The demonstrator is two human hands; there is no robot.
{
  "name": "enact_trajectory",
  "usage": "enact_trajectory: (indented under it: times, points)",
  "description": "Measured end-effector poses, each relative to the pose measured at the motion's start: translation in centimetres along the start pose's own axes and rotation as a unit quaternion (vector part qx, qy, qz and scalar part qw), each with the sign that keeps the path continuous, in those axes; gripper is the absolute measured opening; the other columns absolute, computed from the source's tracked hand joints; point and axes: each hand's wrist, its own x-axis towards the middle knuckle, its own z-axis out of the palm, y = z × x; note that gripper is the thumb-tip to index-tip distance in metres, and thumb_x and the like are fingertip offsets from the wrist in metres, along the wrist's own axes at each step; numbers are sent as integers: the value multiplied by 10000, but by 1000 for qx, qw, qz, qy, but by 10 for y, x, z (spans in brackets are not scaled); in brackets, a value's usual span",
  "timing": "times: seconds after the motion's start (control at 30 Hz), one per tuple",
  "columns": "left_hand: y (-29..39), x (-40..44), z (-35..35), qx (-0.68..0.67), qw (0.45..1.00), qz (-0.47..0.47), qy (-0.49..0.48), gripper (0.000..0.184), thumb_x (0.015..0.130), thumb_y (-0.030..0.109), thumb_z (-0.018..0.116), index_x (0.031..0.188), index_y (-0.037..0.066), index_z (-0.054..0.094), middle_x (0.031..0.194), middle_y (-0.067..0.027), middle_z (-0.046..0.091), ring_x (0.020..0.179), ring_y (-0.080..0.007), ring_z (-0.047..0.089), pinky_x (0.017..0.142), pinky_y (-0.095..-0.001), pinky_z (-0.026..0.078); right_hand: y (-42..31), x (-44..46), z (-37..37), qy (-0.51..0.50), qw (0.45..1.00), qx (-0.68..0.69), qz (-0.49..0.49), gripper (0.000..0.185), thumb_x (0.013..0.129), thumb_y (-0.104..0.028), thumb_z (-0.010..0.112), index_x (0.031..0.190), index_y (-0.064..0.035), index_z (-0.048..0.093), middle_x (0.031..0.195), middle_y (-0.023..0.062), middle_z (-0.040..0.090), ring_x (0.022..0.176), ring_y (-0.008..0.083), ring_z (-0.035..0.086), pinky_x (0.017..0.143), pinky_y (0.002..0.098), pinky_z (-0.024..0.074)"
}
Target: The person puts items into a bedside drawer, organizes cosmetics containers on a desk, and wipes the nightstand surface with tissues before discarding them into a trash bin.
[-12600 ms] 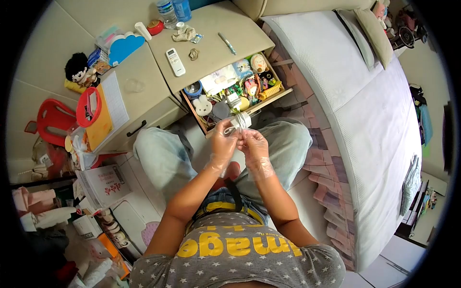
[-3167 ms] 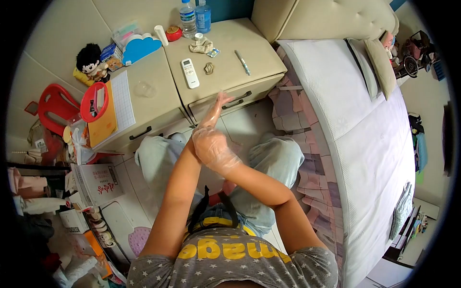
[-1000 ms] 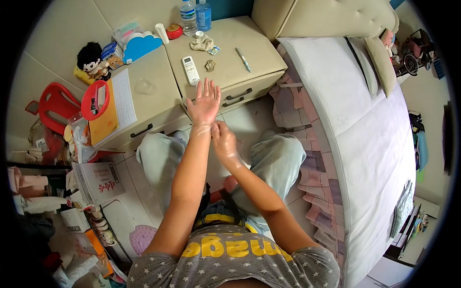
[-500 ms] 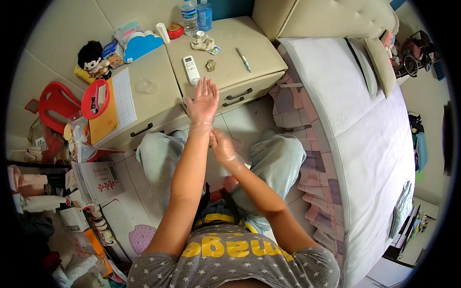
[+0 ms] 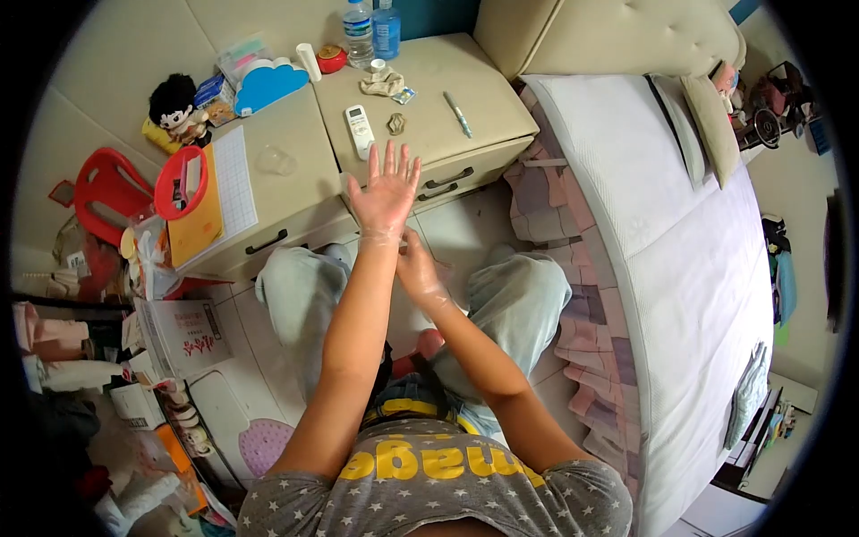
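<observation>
My left hand (image 5: 385,201) is raised palm up, open, its fingers spread toward the drawer front. A clear plastic glove (image 5: 382,237) covers it, wrinkled at the wrist. My right hand (image 5: 419,270), also in a clear glove, is beside my left wrist. Its bent fingers close at the edge of the left glove's cuff; the exact pinch is partly hidden. Just beyond my left fingertips lies a white remote control (image 5: 359,131) on the beige cabinet (image 5: 429,67).
On the cabinet are a pen (image 5: 457,114), water bottle (image 5: 358,36), blue cloud-shaped object (image 5: 270,88) and red basket (image 5: 168,199). The bed (image 5: 689,295) borders the right side. A cardboard box (image 5: 183,340) and clutter stand at left, near a red chair (image 5: 107,192).
My left hand's fingers have spread wider apart. My right hand stays at the left wrist, with its fingers slightly shifted upward along the cuff.
</observation>
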Motion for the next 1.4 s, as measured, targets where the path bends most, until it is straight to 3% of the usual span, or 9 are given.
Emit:
enact_trajectory:
  times: [0.17, 0.27, 0.33, 0.63, 0.77, 0.87, 1.07, 1.27, 1.4]
  points:
    - [-1, 2, -5, -10, 1000, -15, 2, 674, 868, 623, 163, 1336, 170, 336, 1406, -54, 290, 1263, -297, 292, 1029, -524, 233, 0, 4, -2, -6, 988, 149, 46, 186, 843, -121, 530, 974, 12, 539, 788, 145, 587, 666, 198, 580, 566, 313, 471]
    - [1, 3, -8, -4, 1000, -20, -9, 686, 865, 629, 142, 1331, 168, 344, 1403, -60, 293, 1263, -296, 291, 1030, -517, 233, -8, 1, -7, -22, 999, 23, 32, 121, 879, -105, 462, 863, -3, 526, 702, 132, 571, 593, 210, 532, 573, 323, 436]
    - [5, 4, -5, 21, 999, -17, -28, 658, 876, 606, 149, 1328, 169, 345, 1400, -66, 295, 1264, -298, 288, 1030, -513, 233, 1, -4, -5, -26, 983, -159, -83, 127, 829, -33, 450, 922, -22, 536, 811, 186, 569, 692, 342, 569, 610, 387, 462]
    - [3, -1, 7, 77, 993, -66, -65, 579, 862, 533, 349, 1312, 170, 372, 1418, -74, 267, 1279, -315, 264, 1013, -526, 261, 19, -8, 0, -39, 960, -198, -192, 180, 777, -20, 466, 938, -59, 535, 884, 178, 562, 771, 377, 554, 649, 434, 456]
    - [3, -4, 17, 84, 988, -76, -103, 580, 856, 541, 361, 1260, 133, 449, 1407, -87, 294, 1268, -322, 288, 1010, -530, 262, 12, -12, 2, -50, 967, -185, -166, 177, 772, -22, 476, 935, -55, 535, 873, 181, 562, 766, 376, 553, 655, 437, 459]
    - [7, -1, 15, 121, 983, -73, -113, 569, 857, 549, 347, 1197, 125, 515, 1384, -89, 339, 1266, -316, 299, 1031, -539, 227, 31, -9, 12, -89, 989, -54, -100, 175, 770, -26, 481, 935, -53, 531, 865, 189, 561, 767, 381, 550, 651, 448, 453]
    - [12, 3, 5, 175, 982, -23, -68, 631, 847, 573, 341, 1188, 70, 511, 1364, -101, 368, 1260, -316, 311, 1045, -499, 226, 6, -15, 6, -53, 970, -167, -170, 156, 775, -30, 480, 918, -63, 532, 863, 198, 562, 761, 394, 547, 642, 456, 448]
    - [11, -1, 12, 168, 982, -43, -72, 696, 861, 582, 269, 1300, 55, 384, 1381, -119, 331, 1272, -296, 297, 1055, -478, 208, -34, -24, -12, -5, 952, -285, -110, 169, 797, -141, 532, 908, -13, 519, 839, 188, 565, 735, 360, 571, 610, 444, 465]
    - [14, 7, 4, 256, 966, -4, -37, 800, 828, 655, 291, 1330, 32, 315, 1390, -114, 314, 1272, -274, 297, 1051, -447, 202, -61, -24, -26, 73, 939, -240, -235, 319, 794, -303, 576, 921, -16, 521, 881, 160, 547, 767, 326, 571, 612, 413, 477]
